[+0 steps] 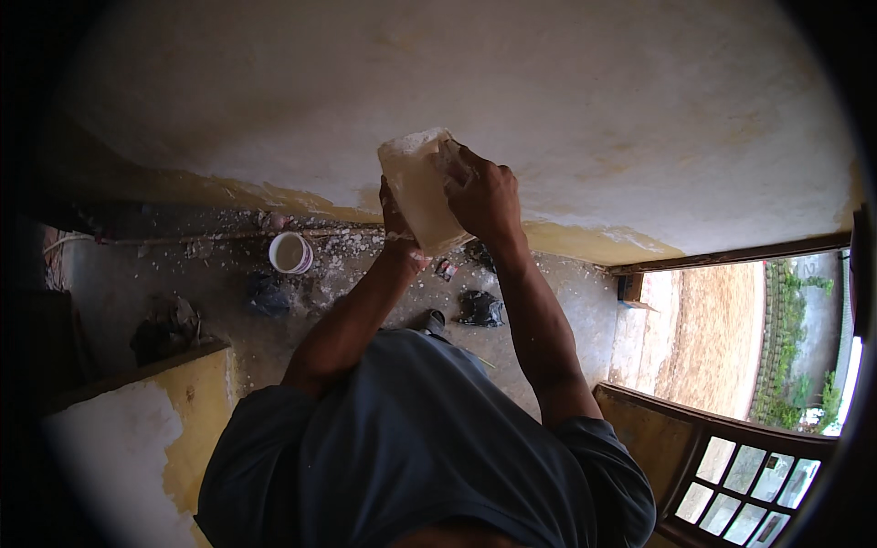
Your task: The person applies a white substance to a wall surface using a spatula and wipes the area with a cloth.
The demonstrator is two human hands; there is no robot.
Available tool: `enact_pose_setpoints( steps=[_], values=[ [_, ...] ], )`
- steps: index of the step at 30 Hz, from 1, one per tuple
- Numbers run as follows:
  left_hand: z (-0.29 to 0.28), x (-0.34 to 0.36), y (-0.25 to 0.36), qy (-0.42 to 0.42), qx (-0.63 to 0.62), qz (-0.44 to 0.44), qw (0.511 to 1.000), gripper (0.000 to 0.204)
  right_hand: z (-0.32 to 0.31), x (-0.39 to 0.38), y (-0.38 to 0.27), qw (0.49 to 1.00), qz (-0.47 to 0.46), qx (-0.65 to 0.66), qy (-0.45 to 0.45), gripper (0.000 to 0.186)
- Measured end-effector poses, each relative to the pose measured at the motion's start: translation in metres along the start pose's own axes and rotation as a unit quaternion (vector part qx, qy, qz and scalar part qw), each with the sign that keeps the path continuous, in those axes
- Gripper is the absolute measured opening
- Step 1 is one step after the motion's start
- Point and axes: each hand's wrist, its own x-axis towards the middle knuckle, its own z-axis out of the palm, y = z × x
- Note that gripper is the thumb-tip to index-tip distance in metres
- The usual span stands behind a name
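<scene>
Up in front of the wall I hold a rectangular, pale plastic tub, tilted and smeared with white plaster along its far rim. My left hand grips it from the left side and below, with most of the fingers hidden behind it. My right hand is closed at the tub's right edge around a flat, plaster-coated scraper. The scraper's blade lies against or just inside the tub; its handle is covered by my fingers.
The wall ahead is patchy white over yellow. A white bucket stands on the debris-strewn floor at left. A black plastic bag lies near my foot. At right are an open doorway and a paned door.
</scene>
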Motion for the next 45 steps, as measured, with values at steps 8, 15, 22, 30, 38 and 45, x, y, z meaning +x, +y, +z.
enact_pose_setpoints(
  steps=[8, 15, 22, 30, 38, 45],
  values=[
    [0.000, 0.004, -0.003, 0.010, -0.028, 0.025, 0.999, 0.060, -0.002, -0.011, -0.029, 0.998, -0.001, 0.062, 0.007, 0.041],
    [0.005, 0.002, -0.001, -0.058, -0.065, 0.015, 0.996, 0.060, 0.000, -0.012, -0.018, 0.996, -0.049, 0.067, 0.026, 0.038],
    [0.003, 0.002, 0.000, -0.038, -0.040, 0.024, 0.998, 0.061, 0.010, -0.015, 0.000, 0.985, -0.071, 0.127, 0.093, 0.032],
    [0.010, -0.001, 0.001, -0.022, -0.010, 0.036, 0.999, 0.057, 0.016, -0.021, 0.006, 0.977, -0.057, 0.148, 0.140, 0.025],
    [0.013, 0.001, -0.001, -0.041, -0.020, 0.036, 0.998, 0.057, 0.014, -0.020, 0.015, 0.975, -0.046, 0.155, 0.150, 0.026],
    [-0.001, 0.011, 0.001, -0.080, -0.051, 0.044, 0.994, 0.060, 0.013, -0.023, 0.015, 0.978, -0.048, 0.150, 0.140, 0.024]
  ],
)
